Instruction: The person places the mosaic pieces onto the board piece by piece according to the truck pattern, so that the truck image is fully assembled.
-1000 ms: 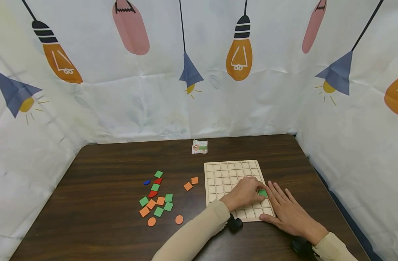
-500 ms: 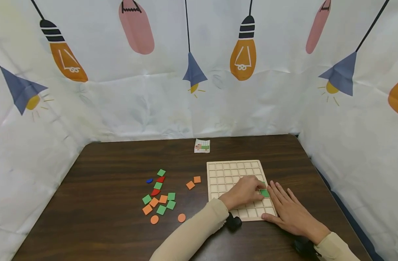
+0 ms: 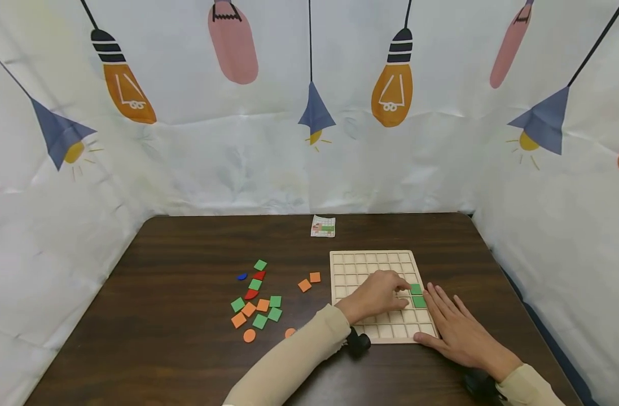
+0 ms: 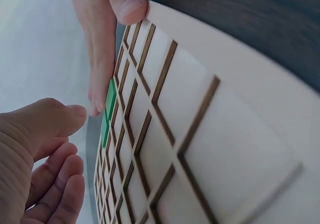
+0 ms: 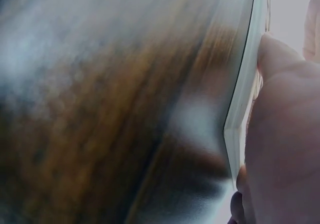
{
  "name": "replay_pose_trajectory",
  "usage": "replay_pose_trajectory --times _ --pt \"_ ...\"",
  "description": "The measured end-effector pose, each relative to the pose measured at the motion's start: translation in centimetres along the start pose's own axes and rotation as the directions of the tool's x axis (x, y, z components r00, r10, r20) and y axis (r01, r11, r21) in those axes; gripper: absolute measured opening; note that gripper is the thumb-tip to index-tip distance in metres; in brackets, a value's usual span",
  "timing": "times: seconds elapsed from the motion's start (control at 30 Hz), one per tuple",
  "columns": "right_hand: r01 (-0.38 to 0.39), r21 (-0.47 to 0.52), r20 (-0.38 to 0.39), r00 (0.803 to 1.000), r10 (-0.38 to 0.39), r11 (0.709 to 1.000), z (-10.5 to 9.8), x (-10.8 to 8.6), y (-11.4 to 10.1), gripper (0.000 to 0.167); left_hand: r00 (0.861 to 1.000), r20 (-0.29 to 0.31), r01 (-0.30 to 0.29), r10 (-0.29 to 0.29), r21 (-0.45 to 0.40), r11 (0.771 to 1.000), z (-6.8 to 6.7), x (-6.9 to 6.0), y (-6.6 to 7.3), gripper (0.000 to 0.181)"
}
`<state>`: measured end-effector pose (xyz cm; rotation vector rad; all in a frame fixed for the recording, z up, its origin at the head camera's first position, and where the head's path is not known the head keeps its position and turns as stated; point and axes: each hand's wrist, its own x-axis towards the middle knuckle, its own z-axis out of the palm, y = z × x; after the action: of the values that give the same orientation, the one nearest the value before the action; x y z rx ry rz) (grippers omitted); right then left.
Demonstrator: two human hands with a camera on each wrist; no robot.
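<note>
A pale wooden grid board (image 3: 350, 269) lies on the dark table, with two green square tiles (image 3: 419, 302) in cells along its right side, one behind the other. My left hand (image 3: 379, 293) hovers over the board just left of these tiles, thumb and index finger apart. In the left wrist view, the left hand's other fingers (image 4: 62, 176) are loosely bent and hold nothing. My right hand (image 3: 459, 332) lies along the board's right edge with fingers straight, its thumb at the front right corner. The right wrist view shows the thumb against the board's edge (image 5: 240, 114).
Left of the board lie loose green squares (image 3: 260, 321), orange squares (image 3: 238, 320), red pieces (image 3: 251, 294), a blue piece (image 3: 242, 276) and orange discs (image 3: 249, 335). Two orange squares (image 3: 304, 285) lie nearer the board. A small printed grid card (image 3: 323, 226) rests at the back edge.
My left hand has drawn back slightly leftward from the green tiles, and its thumb and index finger are apart. Both tiles now show plainly. My right hand keeps its place; the head view has shifted slightly.
</note>
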<state>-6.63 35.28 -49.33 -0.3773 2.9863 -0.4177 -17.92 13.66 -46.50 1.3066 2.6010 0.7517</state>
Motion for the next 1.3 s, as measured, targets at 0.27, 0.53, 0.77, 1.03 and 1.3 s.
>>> replay_pose_trajectory --times 0.27,0.53,0.77,1.03,1.3 --pt "-0.012 0.011 0.013 1.000 0.012 1.000 -0.1 0.0 0.1 0.100 1.000 -0.010 0.012 -0.012 0.015 1.000 -1.1 -0.8 -1.1 0.031" --pt "-0.016 0.038 0.034 0.999 0.015 0.999 -0.2 0.0 0.2 0.099 0.999 -0.045 0.015 -0.014 0.019 1.000 -2.0 -2.1 -2.4 0.030" --pt "-0.006 0.017 0.024 1.000 0.006 1.000 -0.4 0.1 0.3 0.098 0.997 -0.077 0.013 -0.014 -0.015 1.000 -2.7 -3.4 -4.0 0.031" --pt "-0.010 0.012 0.020 1.000 0.010 1.000 -0.3 0.0 0.1 0.098 0.990 -0.137 0.026 -0.026 -0.001 1.000 -4.2 -4.9 -5.7 0.030" --pt "-0.004 0.004 0.011 1.000 0.004 1.000 0.0 -0.1 -0.1 0.097 0.975 -0.209 0.075 -0.079 -0.024 0.997 -5.8 -6.5 -7.9 0.030"
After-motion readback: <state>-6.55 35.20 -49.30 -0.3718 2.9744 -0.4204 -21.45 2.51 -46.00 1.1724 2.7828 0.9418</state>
